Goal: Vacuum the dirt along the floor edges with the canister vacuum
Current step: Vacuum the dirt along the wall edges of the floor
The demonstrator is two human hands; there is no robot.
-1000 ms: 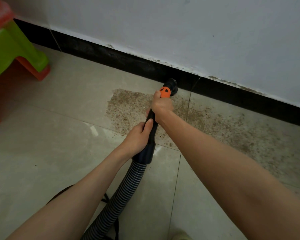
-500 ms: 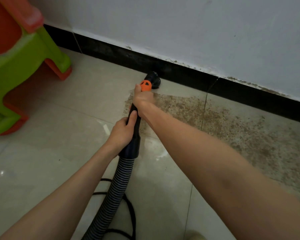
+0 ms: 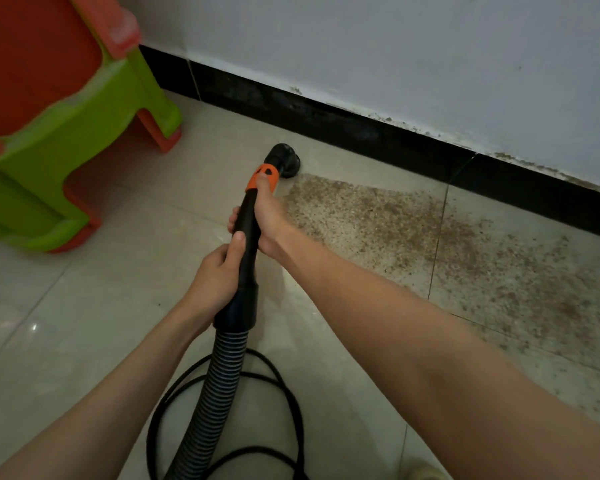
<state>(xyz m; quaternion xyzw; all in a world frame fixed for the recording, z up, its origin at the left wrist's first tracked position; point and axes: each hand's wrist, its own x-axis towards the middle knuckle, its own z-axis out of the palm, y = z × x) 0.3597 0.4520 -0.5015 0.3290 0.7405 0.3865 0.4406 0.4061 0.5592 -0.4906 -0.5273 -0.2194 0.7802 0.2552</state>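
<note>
A black vacuum wand [image 3: 248, 237] with an orange collar [image 3: 264, 176] ends in a round black brush nozzle [image 3: 284, 161] that sits on the tile near the black baseboard [image 3: 361, 129]. My right hand [image 3: 269, 220] grips the wand just behind the collar. My left hand [image 3: 219, 275] grips it lower, above the ribbed grey hose [image 3: 215, 393]. A wide patch of brown dirt [image 3: 413, 233] spreads from the nozzle's right side along the wall. The canister is out of view.
A green and orange plastic stool [image 3: 66, 133] stands at the left, close to the wall. A black power cord [image 3: 284, 393] loops on the floor by the hose. The white wall [image 3: 395, 46] rises above the baseboard.
The nozzle has travelled left along the baseboard, off the left end of the dirt patch. The view has shifted left too, so more of the stool shows. Both hands keep their grip.
</note>
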